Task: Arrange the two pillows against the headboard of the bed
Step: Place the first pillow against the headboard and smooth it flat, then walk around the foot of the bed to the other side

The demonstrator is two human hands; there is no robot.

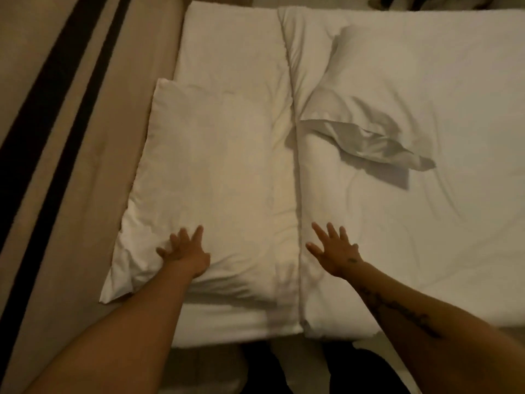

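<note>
A white pillow (pixel 204 180) lies flat at the head of the bed, its left edge against the beige headboard (pixel 85 172). A second white pillow (pixel 230 46) lies beyond it, partly under its far end, also along the headboard. My left hand (pixel 184 251) rests palm down on the near pillow's front corner with the fingers spread and holds nothing. To the right, my right hand (pixel 333 248) is flat on the edge of the white duvet (pixel 412 209), fingers apart, just beside the pillow.
The headboard has two dark stripes (pixel 56 123) running along it. The duvet covers the bed's right side, with a folded-over flap (pixel 366 143) near its middle. The mattress edge (pixel 227 325) is just in front of me, with the floor below.
</note>
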